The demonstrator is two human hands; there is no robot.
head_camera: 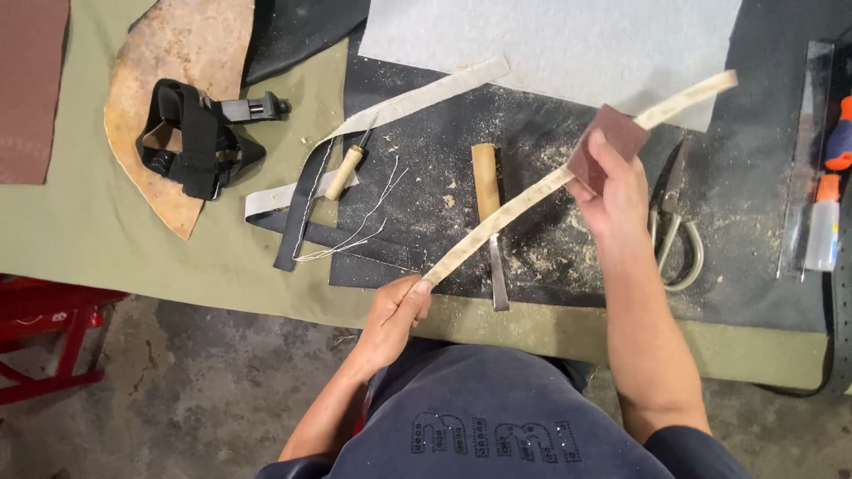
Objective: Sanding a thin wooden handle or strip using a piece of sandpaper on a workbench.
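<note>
Strap (532, 191) end hidden in left hand (395, 315); ruler (803, 160) cropped.

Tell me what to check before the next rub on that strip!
1. Left hand pinches the strip's near end: ok.
2. Right hand holds the sandpaper against the strip: ok.
3. Strip held straight, lifted off the table: ok.
4. Scissors lie apart from the hands: ok.
5. Knife lies right under the strip: not ok.
6. How smooth the strip is: cannot tell.
</note>
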